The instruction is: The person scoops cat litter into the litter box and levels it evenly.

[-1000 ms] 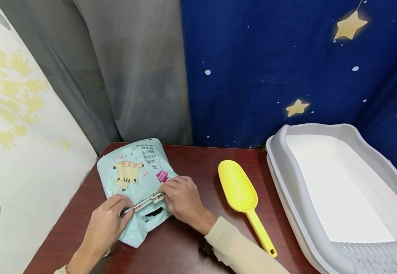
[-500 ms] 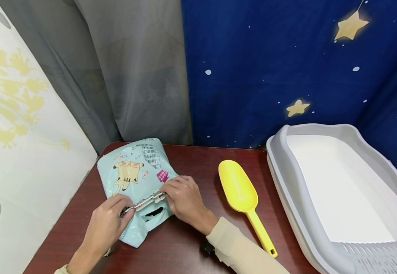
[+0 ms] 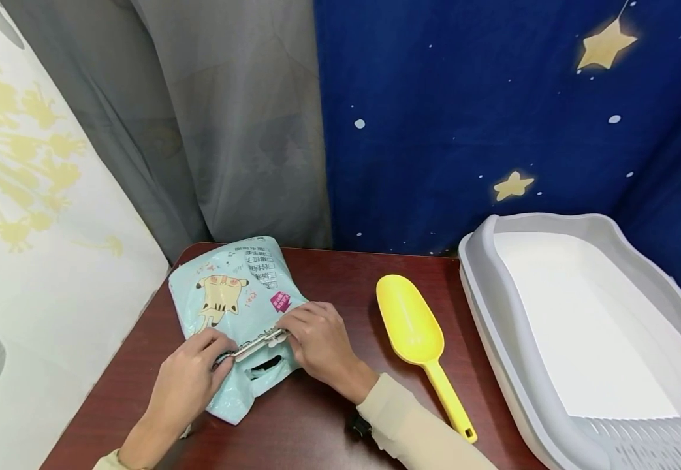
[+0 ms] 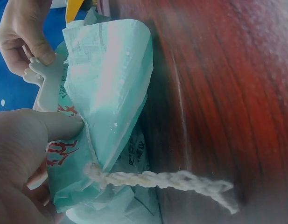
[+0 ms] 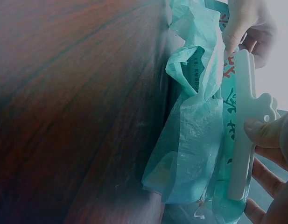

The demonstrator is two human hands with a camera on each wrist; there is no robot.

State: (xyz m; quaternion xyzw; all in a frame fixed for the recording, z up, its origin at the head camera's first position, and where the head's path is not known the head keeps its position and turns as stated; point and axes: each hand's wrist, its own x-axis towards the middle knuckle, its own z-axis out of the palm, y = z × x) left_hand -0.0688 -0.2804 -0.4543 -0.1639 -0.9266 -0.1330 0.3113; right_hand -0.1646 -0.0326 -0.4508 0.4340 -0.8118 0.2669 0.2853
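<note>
A light blue plastic bag [image 3: 246, 320] with a printed cat lies at the table's left side. Its near end is folded over, and a handle slot shows there. My left hand [image 3: 184, 372] pinches the left part of the fold between thumb and fingers. At the fold's right, my right hand [image 3: 322, 343] grips a long white bag clip [image 5: 242, 140], thumb on its shaped tab and fingers behind it. The clip lies along the lettered fold in the right wrist view. A braided white cord [image 4: 162, 179] hangs below my left hand in the left wrist view.
A yellow scoop [image 3: 413, 326] lies right of the bag on the dark red table [image 3: 340, 281]. Farther right stands a large grey and white litter box [image 3: 501, 313]. Grey and blue curtains [image 3: 387, 163] hang behind the table, and a patterned white surface [image 3: 52, 313] borders its left.
The head view has shifted slightly. Both hands keep their hold on the bag's fold and the clip, and a little more lettering shows along the fold between them.
</note>
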